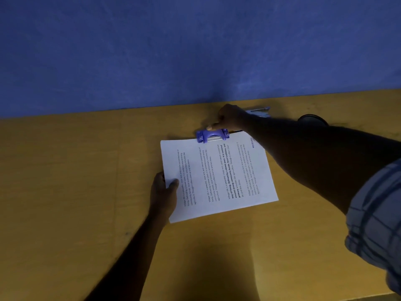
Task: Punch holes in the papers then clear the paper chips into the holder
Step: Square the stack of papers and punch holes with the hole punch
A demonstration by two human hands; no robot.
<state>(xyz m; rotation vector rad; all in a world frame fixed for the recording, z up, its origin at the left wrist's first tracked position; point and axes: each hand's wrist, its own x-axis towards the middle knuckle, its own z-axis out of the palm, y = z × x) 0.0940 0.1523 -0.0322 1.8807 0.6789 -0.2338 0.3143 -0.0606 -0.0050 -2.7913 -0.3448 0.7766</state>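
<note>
A stack of white printed papers (219,179) lies flat on the yellow-brown wooden worktop (65,192), turned so that its lines of text run from near to far. Its far edge is pushed into the mouth of a small blue-violet plastic hole punch (212,135), which sits on the worktop at the far side, close to the blue wall (173,51).

The left hand (165,192) holds the stack at its left edge, toward the near corner: the thumb lies on top of the sheet and the fingers are tucked beneath, so the hand is closed on the papers. The right hand (231,118) reaches across from the right, its arm passing over the right far corner of the stack. It rests just behind the hole punch with the fingers curled and one fingertip touching the punch's top at the far side; whether it presses down cannot be told.

Beyond the right hand, against the wall, a light bluish object with a metal part (260,111) lies on the worktop, partly hidden; what it is cannot be made out. A dark round object (312,119) stands to the right of it, mostly hidden by the forearm. A checked blue-grey sleeve (375,224) shows at the right edge.
</note>
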